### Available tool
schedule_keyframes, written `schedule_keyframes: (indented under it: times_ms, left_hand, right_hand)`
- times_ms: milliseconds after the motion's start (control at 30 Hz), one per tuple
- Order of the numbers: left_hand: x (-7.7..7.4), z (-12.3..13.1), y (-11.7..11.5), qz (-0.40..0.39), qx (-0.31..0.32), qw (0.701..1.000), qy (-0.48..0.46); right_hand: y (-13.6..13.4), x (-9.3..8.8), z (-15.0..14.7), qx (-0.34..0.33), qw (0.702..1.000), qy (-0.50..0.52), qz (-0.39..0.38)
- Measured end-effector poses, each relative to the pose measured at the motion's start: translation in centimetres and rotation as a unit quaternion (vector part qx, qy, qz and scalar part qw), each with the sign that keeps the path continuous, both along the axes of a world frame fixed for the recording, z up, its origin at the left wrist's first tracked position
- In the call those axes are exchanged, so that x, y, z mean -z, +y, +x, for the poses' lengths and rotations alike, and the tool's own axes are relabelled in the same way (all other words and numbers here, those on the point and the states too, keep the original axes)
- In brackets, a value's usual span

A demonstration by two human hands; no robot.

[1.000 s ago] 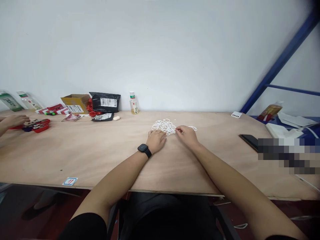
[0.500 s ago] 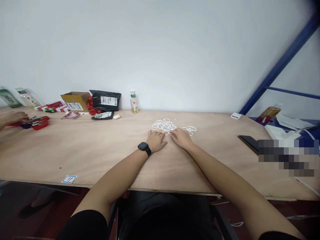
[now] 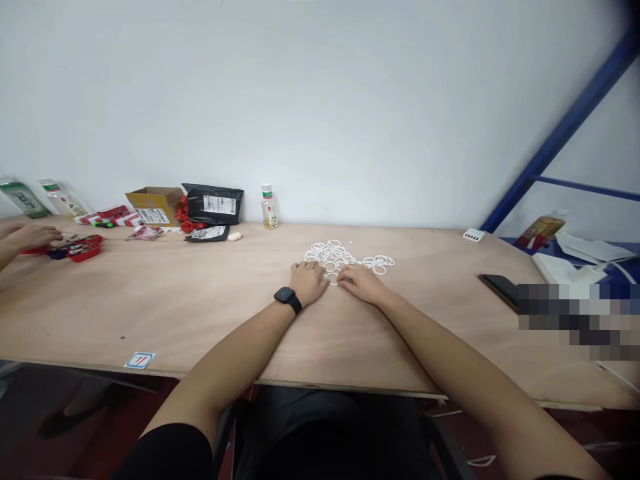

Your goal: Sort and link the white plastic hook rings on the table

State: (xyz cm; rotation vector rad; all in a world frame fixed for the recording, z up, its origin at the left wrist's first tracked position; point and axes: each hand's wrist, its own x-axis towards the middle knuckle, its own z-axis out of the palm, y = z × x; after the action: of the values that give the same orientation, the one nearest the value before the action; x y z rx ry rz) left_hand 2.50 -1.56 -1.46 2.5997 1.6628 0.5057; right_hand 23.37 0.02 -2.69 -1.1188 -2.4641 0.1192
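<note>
A loose heap of thin white rings (image 3: 327, 252) lies on the wooden table, with a smaller cluster of white rings (image 3: 383, 261) to its right. One white ring (image 3: 333, 284) is nearer to me, between my two hands. My left hand (image 3: 309, 281), with a black watch at the wrist, rests at the heap's near left edge; its fingers are bent but apart, and the thumb is beside that ring. My right hand (image 3: 363, 281) has its fingertips drawn together at the ring's right edge. Its fingers partly cover rings behind.
Along the wall stand a small bottle (image 3: 269, 208), a black parcel bag (image 3: 215, 204) and an open cardboard box (image 3: 155, 205). Another person's hand (image 3: 37, 236) is at red pieces (image 3: 85, 248) on the left. A phone (image 3: 500, 291) and a white charger (image 3: 473, 235) lie right.
A ring now lies nearer me, between my hands, apart from the heap. My right fingertips have drawn together, and my left thumb has come closer to its fingers. The view has shifted slightly.
</note>
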Motion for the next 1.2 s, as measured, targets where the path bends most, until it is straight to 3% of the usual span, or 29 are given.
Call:
schedule_keyframes:
  times_ms: [133,300,567,833,1033,1200]
  left_hand:
    - [-0.4,0.1,-0.1,-0.02,0.014,1.0,0.0]
    - [0.2,0.0,0.2,-0.013,0.007,1.0,0.004]
    - [-0.2,0.3,0.1,0.001,0.062,0.994,-0.091]
    - [-0.5,0.3,-0.1,0.067,0.145,0.977,-0.143]
    - [-0.2,0.1,0.2,0.087,0.143,0.964,-0.204]
    - [-0.1,0.1,0.2,0.087,0.16,0.962,-0.203]
  right_hand:
    - [-0.1,0.0,-0.2,-0.033,0.999,0.031,-0.009]
    - [-0.8,-0.6,-0.4,-0.043,0.997,0.053,-0.033]
    - [-1.4,-0.9,-0.7,0.023,0.992,0.101,-0.076]
    - [-2.2,-0.9,-1.6,0.042,0.972,0.224,-0.062]
    - [-2.4,-0.9,-1.7,0.065,0.97,0.233,-0.003]
    - [-2.5,-1.0,-1.5,0.073,0.973,0.218,0.026]
